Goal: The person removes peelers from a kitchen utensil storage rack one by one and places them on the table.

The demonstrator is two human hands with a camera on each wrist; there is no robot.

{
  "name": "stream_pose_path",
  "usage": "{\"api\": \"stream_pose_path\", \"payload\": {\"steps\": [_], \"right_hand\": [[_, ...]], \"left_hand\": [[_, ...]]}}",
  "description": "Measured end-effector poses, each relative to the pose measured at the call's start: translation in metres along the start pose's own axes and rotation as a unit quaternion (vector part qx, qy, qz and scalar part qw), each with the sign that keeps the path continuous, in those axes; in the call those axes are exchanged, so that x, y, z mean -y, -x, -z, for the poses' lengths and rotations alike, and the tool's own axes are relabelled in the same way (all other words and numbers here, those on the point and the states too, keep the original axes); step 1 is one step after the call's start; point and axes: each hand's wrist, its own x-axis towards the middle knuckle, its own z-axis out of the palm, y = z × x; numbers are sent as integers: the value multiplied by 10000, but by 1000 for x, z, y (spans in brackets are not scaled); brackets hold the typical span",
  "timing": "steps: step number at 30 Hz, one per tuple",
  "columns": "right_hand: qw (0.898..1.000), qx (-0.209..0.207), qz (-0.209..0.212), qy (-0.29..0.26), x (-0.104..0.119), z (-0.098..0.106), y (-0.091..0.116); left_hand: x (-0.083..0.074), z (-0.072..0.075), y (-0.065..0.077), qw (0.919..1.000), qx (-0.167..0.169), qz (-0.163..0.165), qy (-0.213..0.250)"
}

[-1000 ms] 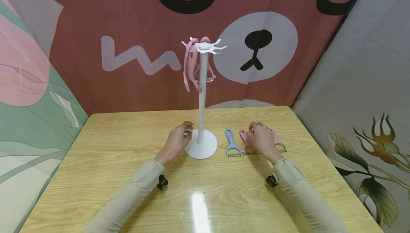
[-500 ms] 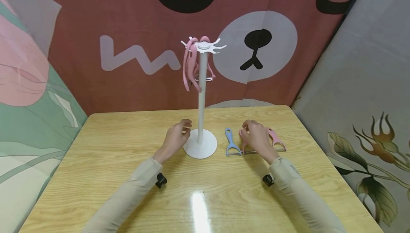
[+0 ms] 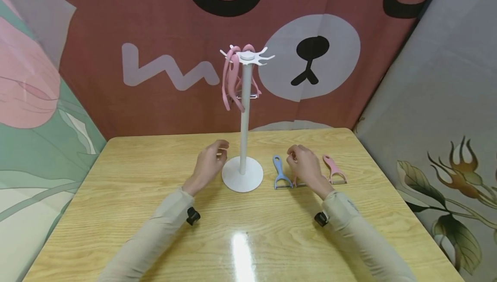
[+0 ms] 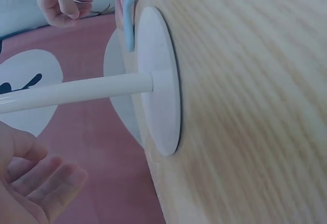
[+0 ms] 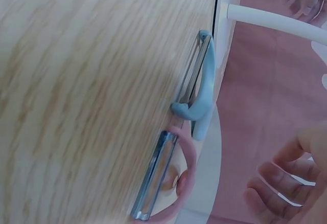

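A white stand (image 3: 244, 122) rises from the table on a round base, with several pink peelers (image 3: 233, 77) hanging from its hooks. My left hand (image 3: 207, 164) hovers just left of the base, fingers loosely bent and holding nothing. On the table to the right lies a blue peeler (image 3: 278, 170). Beside it, my right hand (image 3: 306, 166) is held above a pink peeler (image 5: 188, 175), whose handle it hides in the head view. That hand's fingers are loosely curled around nothing. Farther right lies another pink peeler (image 3: 333, 170).
The wooden table (image 3: 155, 161) reaches back to a red cloth (image 3: 174, 109) with a cartoon face. Patterned cloths hang at both sides. The hooks (image 3: 265, 57) on the stand's right side carry nothing.
My right hand has drifted left, uncovering the rightmost pink peeler and coming nearer the blue one. My left hand has shifted slightly left, away from the pole. The peelers stay put.
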Motion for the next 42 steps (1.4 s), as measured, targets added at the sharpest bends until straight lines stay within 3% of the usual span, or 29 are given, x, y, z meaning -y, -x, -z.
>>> {"api": "stream_pose_path", "payload": {"steps": [18,28,42], "right_hand": [[9976,-253,104,-633,22,-3,-9],[9883,-592,616,-1262,38,-2,-16],[9763,-636,832,-1896,66,-10,-26]], "left_hand": [[-12,22,-8,9968,-499,-595,168],[-20,33,-12,9931,-796,-834,214],[-25,46,-20,9855,-1244,-1102,335]]}}
